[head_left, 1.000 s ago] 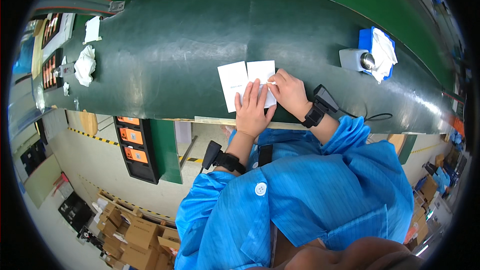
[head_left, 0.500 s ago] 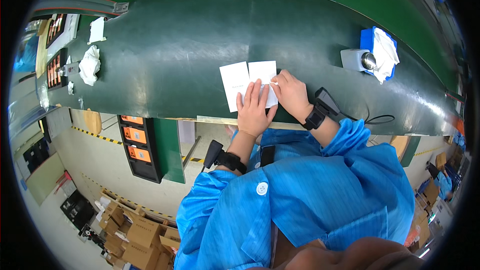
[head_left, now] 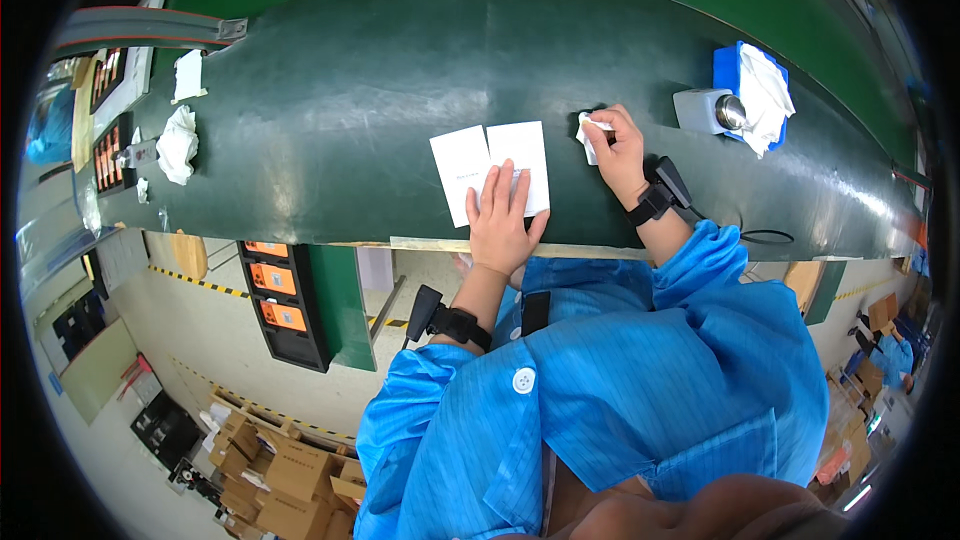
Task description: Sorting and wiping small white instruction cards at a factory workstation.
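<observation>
Two white printed paper panels lie side by side near the table's front edge, a left panel (head_left: 453,162) and a right panel (head_left: 517,142). A narrow gap splits them at the top; whether they join lower down is hidden. My left hand (head_left: 502,225) rests on them with its fingers stretched out, mostly over the right panel. To the right of the papers, my right hand (head_left: 622,155) pinches a crumpled white wipe (head_left: 588,140) between thumb and fingers, at the green table surface (head_left: 380,90). A small dark patch shows behind the wipe; I cannot make out what it is.
At the right stand a blue box (head_left: 727,68) with white wipes in it and a bottle (head_left: 697,110) with a metal top. A crumpled white cloth (head_left: 178,145) lies far left. Below the table edge, a black rack (head_left: 285,335) holds orange items. Cardboard boxes (head_left: 295,470) are on the floor.
My right hand has moved right and away from the papers, with the white wipe in its fingers. My left hand stays on the papers.
</observation>
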Demonstrator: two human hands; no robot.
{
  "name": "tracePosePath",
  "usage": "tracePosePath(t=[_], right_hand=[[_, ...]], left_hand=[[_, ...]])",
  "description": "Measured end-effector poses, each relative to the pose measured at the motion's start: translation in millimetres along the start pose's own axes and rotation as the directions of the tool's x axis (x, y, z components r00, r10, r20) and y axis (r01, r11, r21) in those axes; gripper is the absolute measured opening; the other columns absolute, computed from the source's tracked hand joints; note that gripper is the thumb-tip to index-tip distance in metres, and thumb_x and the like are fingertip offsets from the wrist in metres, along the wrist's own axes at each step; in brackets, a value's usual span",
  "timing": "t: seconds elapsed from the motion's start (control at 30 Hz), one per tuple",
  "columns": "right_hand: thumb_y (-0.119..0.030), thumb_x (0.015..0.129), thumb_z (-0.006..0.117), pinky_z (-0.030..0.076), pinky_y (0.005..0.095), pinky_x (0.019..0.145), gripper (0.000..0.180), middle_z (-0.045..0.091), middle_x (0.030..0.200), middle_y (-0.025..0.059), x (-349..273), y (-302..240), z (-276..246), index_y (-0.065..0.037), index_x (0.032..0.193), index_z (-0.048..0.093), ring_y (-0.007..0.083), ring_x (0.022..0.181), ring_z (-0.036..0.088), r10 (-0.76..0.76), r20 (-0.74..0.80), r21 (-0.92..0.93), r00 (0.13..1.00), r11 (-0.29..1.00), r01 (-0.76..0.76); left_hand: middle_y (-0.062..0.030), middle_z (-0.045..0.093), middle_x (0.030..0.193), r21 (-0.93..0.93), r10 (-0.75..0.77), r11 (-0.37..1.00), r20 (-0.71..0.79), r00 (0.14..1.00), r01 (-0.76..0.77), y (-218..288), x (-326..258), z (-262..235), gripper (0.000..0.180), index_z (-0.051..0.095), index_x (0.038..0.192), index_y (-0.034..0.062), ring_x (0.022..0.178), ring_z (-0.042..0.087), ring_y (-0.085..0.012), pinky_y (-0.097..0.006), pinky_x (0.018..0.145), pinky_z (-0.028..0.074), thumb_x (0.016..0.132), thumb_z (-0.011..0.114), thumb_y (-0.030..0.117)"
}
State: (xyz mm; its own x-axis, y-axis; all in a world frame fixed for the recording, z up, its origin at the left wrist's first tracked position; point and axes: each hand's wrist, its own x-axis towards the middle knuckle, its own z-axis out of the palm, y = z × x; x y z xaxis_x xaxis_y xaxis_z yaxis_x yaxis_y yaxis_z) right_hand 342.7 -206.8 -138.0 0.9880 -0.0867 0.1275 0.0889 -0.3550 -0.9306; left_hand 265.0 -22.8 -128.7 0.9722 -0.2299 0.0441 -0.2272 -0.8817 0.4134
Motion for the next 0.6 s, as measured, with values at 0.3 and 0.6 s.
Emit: tracePosePath(t=[0.3, 0.6], right_hand=[[-0.007, 0.074, 0.061, 0.043, 0.0239, 0.053, 0.008, 0.054, 0.075, 0.0059, 5, -12, 14, -0.003, 0.079, 0.057, 0.0153, 0.060, 0.054, -0.116, 0.103, -0.037, 0.988, 0.992, 0.120], [-0.015, 0.071, 0.057, 0.033, 0.0316, 0.074, 0.003, 0.049, 0.075, 0.0002, 26, -34, 94, -0.013, 0.073, 0.058, 0.0160, 0.077, 0.049, -0.446, 0.558, -0.178, 0.700, 0.760, 0.626]], left_hand=[[-0.0108, 0.034, 0.129, 0.000, 0.011, 1.000, -0.013, 1.000, -0.011, -3, -1, 1, 0.058, 0.045, 0.118, 0.0105, 0.120, 0.030, -0.0287, -0.052, 0.093, 0.022, 0.067, 0.063, 0.033], [-0.0124, 0.039, 0.122, -0.019, -0.011, 1.000, -0.020, 1.000, 0.011, -4, -4, 7, 0.054, 0.050, 0.112, 0.0102, 0.118, 0.032, -0.0281, -0.052, 0.093, 0.022, 0.067, 0.062, 0.037]])
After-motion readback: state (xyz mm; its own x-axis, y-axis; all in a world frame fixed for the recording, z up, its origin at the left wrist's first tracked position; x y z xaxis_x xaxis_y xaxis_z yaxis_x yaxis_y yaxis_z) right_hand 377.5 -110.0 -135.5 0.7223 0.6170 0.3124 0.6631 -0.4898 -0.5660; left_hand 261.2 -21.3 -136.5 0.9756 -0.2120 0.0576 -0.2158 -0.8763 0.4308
